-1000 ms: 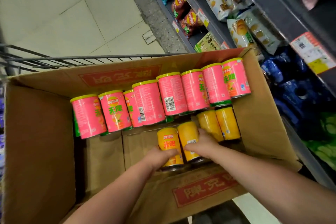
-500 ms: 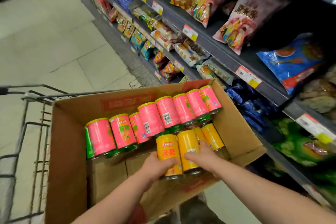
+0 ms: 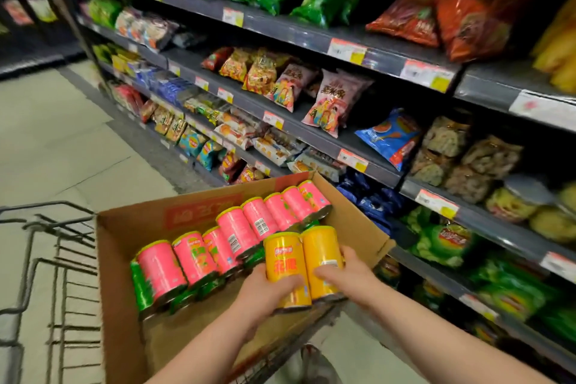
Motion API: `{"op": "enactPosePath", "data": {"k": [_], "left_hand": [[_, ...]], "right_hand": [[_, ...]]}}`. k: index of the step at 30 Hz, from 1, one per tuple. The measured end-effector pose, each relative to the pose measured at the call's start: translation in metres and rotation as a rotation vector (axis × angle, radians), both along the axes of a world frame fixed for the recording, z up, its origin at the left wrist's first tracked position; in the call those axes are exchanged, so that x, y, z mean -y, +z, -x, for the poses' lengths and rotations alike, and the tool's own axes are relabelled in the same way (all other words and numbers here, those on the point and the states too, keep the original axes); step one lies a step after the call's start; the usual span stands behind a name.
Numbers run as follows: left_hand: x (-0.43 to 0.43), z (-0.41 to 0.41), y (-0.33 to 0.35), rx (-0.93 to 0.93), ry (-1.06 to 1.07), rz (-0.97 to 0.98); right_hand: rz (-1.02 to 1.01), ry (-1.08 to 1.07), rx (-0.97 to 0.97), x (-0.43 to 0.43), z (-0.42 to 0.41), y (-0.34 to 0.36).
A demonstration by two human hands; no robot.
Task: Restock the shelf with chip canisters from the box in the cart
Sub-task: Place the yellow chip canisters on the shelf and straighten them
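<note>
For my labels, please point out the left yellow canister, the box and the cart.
left yellow canister [image 3: 285, 259], head view, its front label.
box [image 3: 117, 274], head view, its bare left wall.
cart [image 3: 46, 204], head view, its top rail.

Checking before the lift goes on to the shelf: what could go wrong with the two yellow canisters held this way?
1. The left hand grips the left yellow canister and the right hand the right yellow canister near their lower ends, so either might tip out.
2. A drop could scatter the pink canisters lying in the box below.
3. The shelves in view look full of bags; no free spot shows.
</note>
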State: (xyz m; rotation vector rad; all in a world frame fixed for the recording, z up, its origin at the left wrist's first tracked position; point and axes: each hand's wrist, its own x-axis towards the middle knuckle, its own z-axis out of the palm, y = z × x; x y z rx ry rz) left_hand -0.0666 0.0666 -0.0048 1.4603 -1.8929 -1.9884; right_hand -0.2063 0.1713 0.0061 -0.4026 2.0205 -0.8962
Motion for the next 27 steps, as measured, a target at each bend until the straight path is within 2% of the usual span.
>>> {"op": "enactPosePath", "data": {"k": [5,16,27], "left_hand": [[-0.029,0.008,0.012,-0.048,-0.122,0.07],[-0.109,0.043,0.018,-0.159,-0.342,0.018],[-0.285,0.074,0.029,-0.138,-0.643,0.005]], "right_hand": [[0.044,-0.159,-0.034,-0.044,-0.009,0.014],[0.053,-0.426,-0.075,-0.153,-0.011,0.031],[0.096,-0.709,-0.083,-0.349,-0.026,0.042]]}}
